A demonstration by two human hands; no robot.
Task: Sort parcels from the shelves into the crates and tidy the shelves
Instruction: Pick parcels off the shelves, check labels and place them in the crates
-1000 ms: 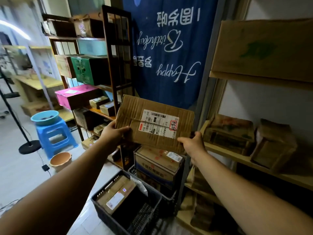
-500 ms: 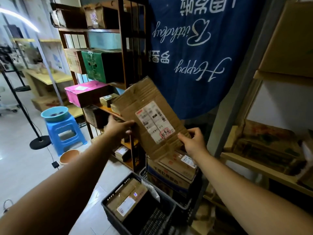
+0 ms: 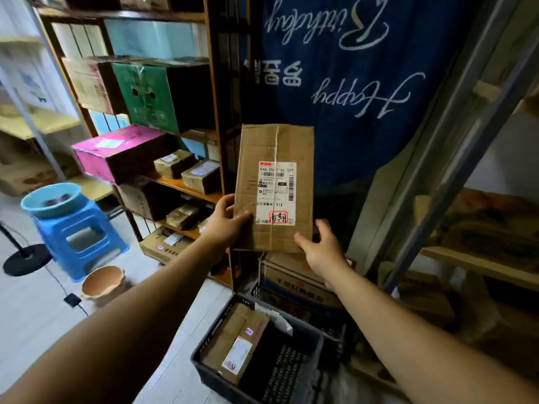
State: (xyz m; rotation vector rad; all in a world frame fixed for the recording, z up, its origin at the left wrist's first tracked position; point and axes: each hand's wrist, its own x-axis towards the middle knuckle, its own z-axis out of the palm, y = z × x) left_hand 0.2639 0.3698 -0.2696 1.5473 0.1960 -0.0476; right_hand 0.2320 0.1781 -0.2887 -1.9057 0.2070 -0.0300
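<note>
I hold a flat brown cardboard parcel upright in front of me, its white shipping label with a red stamp facing me. My left hand grips its lower left edge, thumb on the front. My right hand holds the lower right corner, fingers behind the box. Below stands a dark plastic crate with a labelled brown parcel lying in it. Behind it a second crate carries a larger printed carton.
A dark wooden shelf unit at left holds a pink box, a green box and small parcels. A lighter shelf with cartons stands at right. A blue stool with a basin and a clay pot stand on the floor.
The parcel has turned from lying sideways, through a tilt, to standing upright with the label the right way up. Both hands shifted to its lower edge, and my view swung left.
</note>
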